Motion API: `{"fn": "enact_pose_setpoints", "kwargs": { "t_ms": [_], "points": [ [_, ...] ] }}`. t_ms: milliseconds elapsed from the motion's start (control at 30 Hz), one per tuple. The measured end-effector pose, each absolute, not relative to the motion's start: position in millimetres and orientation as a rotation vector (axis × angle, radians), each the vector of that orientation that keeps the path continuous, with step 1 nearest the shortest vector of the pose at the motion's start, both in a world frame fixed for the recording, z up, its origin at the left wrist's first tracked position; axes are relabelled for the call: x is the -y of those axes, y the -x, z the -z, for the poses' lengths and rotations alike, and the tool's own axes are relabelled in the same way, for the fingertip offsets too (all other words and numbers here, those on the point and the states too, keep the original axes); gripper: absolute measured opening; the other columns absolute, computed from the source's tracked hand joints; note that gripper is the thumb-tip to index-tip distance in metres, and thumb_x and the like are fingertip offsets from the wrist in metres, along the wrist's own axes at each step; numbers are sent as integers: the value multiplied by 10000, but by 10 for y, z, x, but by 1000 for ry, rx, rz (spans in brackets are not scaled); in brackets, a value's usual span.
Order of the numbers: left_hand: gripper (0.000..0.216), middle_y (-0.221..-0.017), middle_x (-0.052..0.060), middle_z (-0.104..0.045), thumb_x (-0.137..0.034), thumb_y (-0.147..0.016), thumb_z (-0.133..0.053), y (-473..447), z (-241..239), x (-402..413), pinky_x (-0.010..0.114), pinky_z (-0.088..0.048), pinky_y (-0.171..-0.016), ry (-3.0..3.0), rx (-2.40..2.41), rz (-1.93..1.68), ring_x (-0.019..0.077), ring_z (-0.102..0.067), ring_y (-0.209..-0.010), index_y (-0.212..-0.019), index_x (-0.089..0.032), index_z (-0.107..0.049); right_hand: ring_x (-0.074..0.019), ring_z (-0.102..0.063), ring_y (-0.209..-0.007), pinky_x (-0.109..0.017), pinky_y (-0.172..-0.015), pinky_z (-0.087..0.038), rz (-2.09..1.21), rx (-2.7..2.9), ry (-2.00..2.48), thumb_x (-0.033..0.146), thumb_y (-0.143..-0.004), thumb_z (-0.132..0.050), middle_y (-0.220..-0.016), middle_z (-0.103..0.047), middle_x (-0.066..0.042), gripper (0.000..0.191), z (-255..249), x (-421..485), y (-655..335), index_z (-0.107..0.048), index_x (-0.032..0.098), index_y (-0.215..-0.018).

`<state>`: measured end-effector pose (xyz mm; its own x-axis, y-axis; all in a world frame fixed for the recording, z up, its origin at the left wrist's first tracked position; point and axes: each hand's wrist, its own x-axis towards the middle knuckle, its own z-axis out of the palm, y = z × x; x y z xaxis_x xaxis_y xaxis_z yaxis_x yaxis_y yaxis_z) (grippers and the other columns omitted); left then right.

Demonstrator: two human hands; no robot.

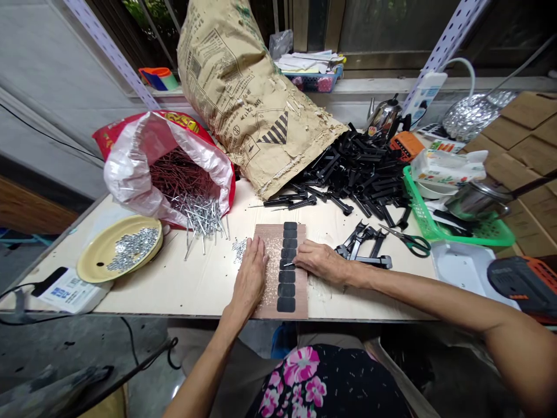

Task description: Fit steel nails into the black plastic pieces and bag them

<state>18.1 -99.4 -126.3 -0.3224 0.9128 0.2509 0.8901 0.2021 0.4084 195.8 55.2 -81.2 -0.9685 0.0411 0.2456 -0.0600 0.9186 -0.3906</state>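
Note:
A brown board (268,244) lies at the table's front edge, with a column of several black rounded pads (286,289) along it. My left hand (251,270) rests on the board's left side, fingers stretched out and close together, holding nothing. My right hand (322,259) is closed in a pinch at the column's right side. From its fingertips a thin silver metal pin (289,265) points left over one of the pads. Its other end is hidden in the fingers. Small silver metal pieces (239,248) lie in a little heap beside my left fingers.
A red-and-white sack (126,168) spills long metal pins (202,220). Behind, a large paper sack (256,104) leans over a pile of black plastic parts (361,168). A yellow dish (89,264) holds small metal pieces. Scissors (413,244) and a green basket (491,235) stand right.

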Motion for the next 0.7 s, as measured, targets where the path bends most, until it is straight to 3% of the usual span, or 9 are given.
{"fn": "enact_pose_setpoints", "kwargs": {
  "t_ms": [300,400,500,600,700],
  "points": [
    [506,-1498,149,-274,-290,-953,-268,-123,1368,1028,500,-271,-1100,-1782,-2388,-855,254,-160,-1398,-1439,-152,-246,-155,-564,-705,-277,-559,-404,-474,3083,249,223,-879,-544,-756,-604,-22,140,409,-1082,-2787,-634,232,-771],
    [512,-1516,133,-234,-258,-954,-239,-123,1430,1043,491,-282,-1097,-1773,-2361,-881,245,-133,-1404,-1457,-174,-191,-176,-575,-745,-304,-609,-419,-377,3044,264,258,-855,-590,-803,-634,-33,63,367,-1229,-2838,-652,260,-845],
    [513,-1519,132,-227,-247,-956,-235,-152,1433,1041,489,-305,-1086,-1751,-2361,-879,245,-145,-1403,-1461,-184,-169,-168,-551,-772,-305,-685,-417,-304,2905,278,299,-909,-511,-841,-638,-43,152,375,-1315,-2454,-648,235,-904],
    [498,-1512,125,-250,-268,-953,-277,-147,1295,1046,496,-317,-1082,-1714,-2406,-896,256,-195,-1394,-1443,-193,-233,-161,-505,-781,-285,-681,-374,-137,2820,299,287,-952,-420,-836,-618,-56,259,500,-1353,-1808,-650,188,-887],
    [425,-1456,131,-349,-290,-940,-337,-16,1074,1113,500,-336,-1068,-1605,-2596,-996,282,-271,-1363,-1339,-178,-432,-176,-471,-813,-289,-663,-320,74,2893,272,209,-941,-434,-845,-601,-71,228,717,-1380,-1236,-648,167,-875]
  ]
}}
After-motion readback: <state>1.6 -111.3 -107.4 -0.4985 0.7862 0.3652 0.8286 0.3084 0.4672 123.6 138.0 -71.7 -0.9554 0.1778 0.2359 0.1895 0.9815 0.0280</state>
